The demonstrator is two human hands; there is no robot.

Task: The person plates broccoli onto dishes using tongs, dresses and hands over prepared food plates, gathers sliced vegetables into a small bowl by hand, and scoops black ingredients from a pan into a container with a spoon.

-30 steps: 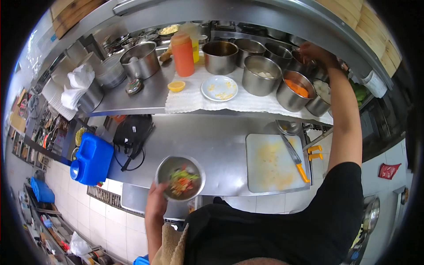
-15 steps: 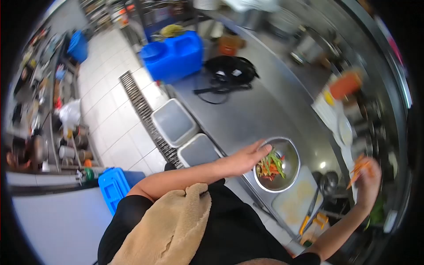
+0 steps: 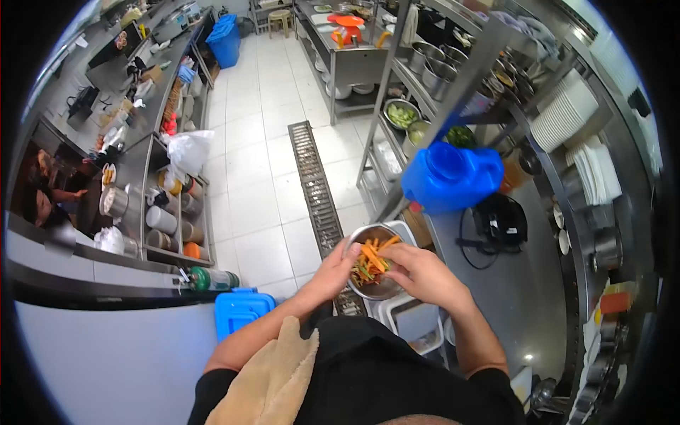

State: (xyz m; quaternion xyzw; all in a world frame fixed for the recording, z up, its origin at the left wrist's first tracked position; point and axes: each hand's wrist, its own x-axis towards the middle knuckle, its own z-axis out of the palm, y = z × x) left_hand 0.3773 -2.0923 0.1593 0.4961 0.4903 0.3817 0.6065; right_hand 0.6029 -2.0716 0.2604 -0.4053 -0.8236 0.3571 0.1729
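Note:
A round metal bowl (image 3: pixel 388 291) is held up in front of my body, above the container lids and the floor drain. My left hand (image 3: pixel 333 275) grips its left rim, thumb on the upper edge. Inside lie orange carrot strips (image 3: pixel 371 253) on top of thin green and red vegetable strips (image 3: pixel 363 273). My right hand (image 3: pixel 428 280) reaches over the bowl's right side, its fingers closed together at the carrot strips; the fingertips are partly hidden.
Below the bowl is a lidded container (image 3: pixel 416 322). On the steel counter (image 3: pixel 489 290) to the right sit a blue jerrycan (image 3: pixel 453 180) and a black coiled-cord item (image 3: pixel 500 221). A floor drain (image 3: pixel 316 191) crosses the white tiles. A person (image 3: pixel 46 205) is at far left.
My view and body have turned left, away from the chopping board. The bowl has been lifted off the counter in my left hand. My right hand has brought carrot strips over to it.

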